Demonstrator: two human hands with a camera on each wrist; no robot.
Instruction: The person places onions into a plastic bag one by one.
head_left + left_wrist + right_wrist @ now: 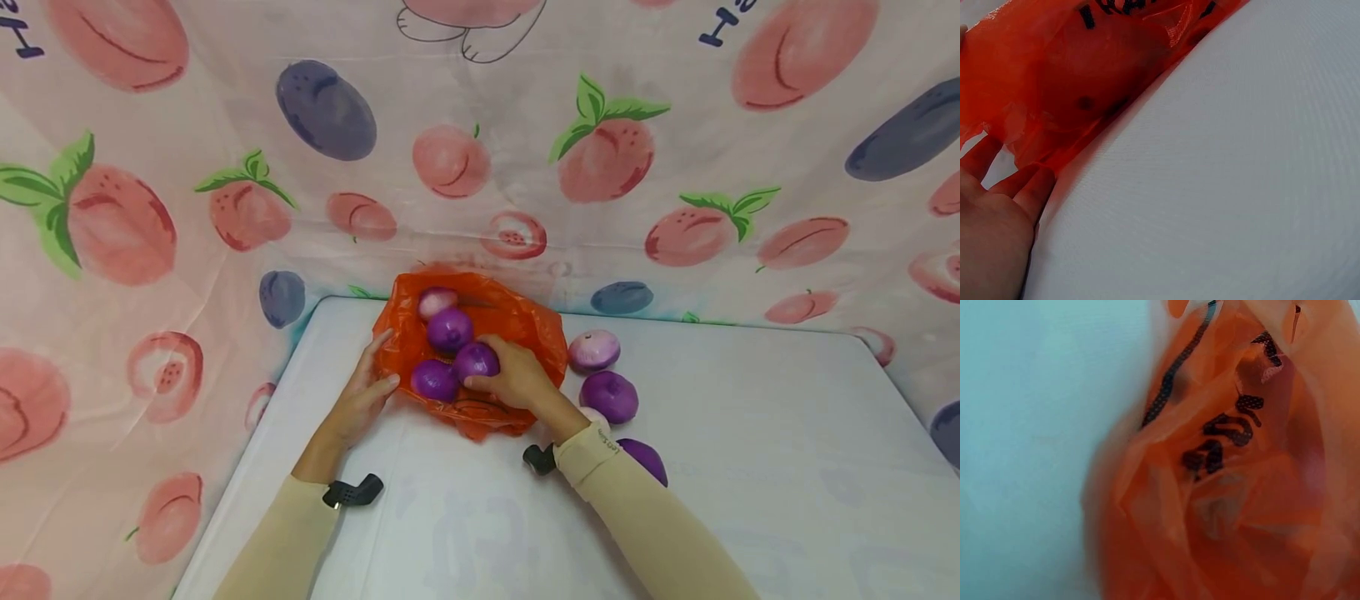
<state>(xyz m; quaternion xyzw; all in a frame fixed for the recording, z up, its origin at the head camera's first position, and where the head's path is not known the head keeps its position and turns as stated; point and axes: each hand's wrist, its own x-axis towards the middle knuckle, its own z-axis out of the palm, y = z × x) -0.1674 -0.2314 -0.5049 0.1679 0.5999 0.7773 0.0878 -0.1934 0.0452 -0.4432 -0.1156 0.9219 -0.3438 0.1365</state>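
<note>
While four onions [450,331] in bag [510,321], four outside

Both arms [281,537] reach forward, left hand [360,398] with thumb and fingers apart, right hand [519,377] curled, gripping.

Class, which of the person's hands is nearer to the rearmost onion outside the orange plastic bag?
Right. The right hand holds another onion at the bag's opening, left of the rearmost onion; the left hand is farther off, touching the bag's left edge.

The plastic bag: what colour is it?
The bag is orange-red; the head view shows it best.
</note>
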